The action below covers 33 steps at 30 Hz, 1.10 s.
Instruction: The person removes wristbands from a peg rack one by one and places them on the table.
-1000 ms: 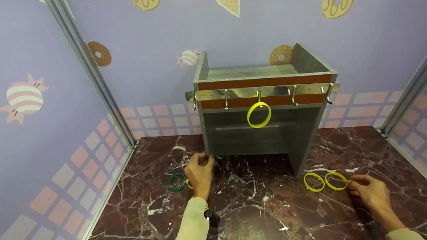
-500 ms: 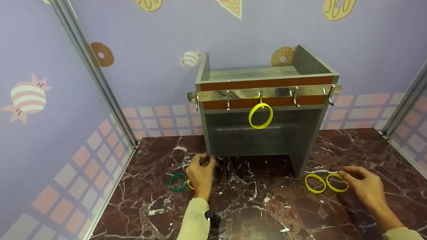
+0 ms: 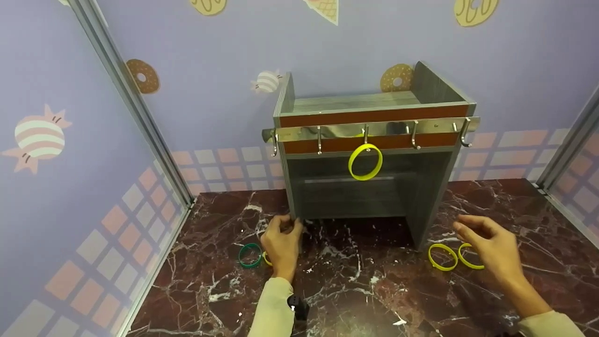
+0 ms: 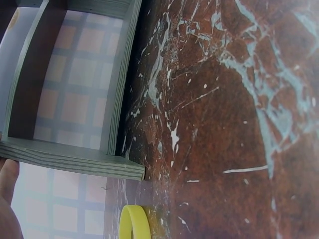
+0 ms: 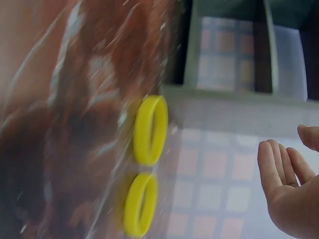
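A small grey wooden shelf [image 3: 428, 187] with brown front strips stands on the marbled table. Across its front runs a metal hook rail [image 3: 344, 131], and one yellow wristband [image 3: 365, 162] hangs from the middle hook. My left hand [image 3: 283, 241] pinches the lower front edge of the shelf's left side panel. My right hand [image 3: 498, 248] is above the table, holding nothing, its fingers extended in the right wrist view. Beneath and left of it lie two yellow wristbands, the nearer-to-shelf wristband [image 3: 442, 267] and another wristband [image 3: 461, 261] partly hidden by the hand.
To the left of my left hand lies a green wristband [image 3: 250, 266], with a yellow wristband [image 3: 266, 258] mostly hidden behind the wrist. A patterned wall [image 3: 210, 107] closes off the back, and side panels with metal posts [image 3: 135, 107] bound both sides.
My right hand has moved left and away from me, up off the table beside the right yellow wristbands to over them. The left hand has stayed on the shelf.
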Tool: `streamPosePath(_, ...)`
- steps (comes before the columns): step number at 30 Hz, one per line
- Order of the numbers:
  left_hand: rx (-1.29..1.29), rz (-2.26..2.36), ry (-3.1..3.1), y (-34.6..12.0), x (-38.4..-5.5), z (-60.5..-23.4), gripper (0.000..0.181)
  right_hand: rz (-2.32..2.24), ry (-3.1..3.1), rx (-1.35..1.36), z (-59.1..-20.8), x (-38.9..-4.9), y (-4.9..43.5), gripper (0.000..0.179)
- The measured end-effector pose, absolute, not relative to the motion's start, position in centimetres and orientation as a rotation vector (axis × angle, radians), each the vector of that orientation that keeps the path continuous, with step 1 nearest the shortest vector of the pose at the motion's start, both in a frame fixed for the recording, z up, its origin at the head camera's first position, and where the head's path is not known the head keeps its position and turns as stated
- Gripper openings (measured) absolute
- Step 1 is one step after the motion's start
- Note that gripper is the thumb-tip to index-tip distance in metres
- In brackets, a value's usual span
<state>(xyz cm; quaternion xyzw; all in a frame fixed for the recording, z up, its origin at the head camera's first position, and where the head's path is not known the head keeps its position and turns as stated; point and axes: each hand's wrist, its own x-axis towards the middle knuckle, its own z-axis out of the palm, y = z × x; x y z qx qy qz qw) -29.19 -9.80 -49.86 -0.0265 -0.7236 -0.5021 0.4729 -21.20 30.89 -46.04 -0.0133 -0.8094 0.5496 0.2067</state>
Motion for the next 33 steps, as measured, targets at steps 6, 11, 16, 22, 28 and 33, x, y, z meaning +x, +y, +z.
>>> streamPosePath(6, -0.063, -1.236, -1.768, -9.8, -29.2, -49.9, 0.017, 1.598, -2.186, 0.024, -44.3, -21.3, 28.0, 0.036)
streamPosePath(11, -0.041, -1.251, -1.780, -9.9, -29.0, -49.9, 0.017, 1.718, -2.018, 0.110, -43.2, -21.8, 25.8, 0.028)
streamPosePath(16, -0.048, -1.276, -1.771, -10.0, -28.9, -50.0, 0.016, 1.826, -1.882, 0.209, -42.1, -22.4, 23.8, 0.025)
streamPosePath(22, -0.043, -1.262, -1.780, -9.9, -28.9, -49.8, 0.017, 1.956, -1.742, 0.306, -41.0, -23.4, 21.5, 0.024)
streamPosePath(28, -0.026, -1.268, -1.794, -9.7, -28.9, -49.6, 0.017, 2.060, -1.667, 0.349, -40.1, -24.0, 19.4, 0.027)
streamPosePath(33, -0.021, -1.270, -1.797, -9.6, -28.9, -49.7, 0.017, 2.132, -1.625, 0.361, -39.4, -24.7, 18.2, 0.029)
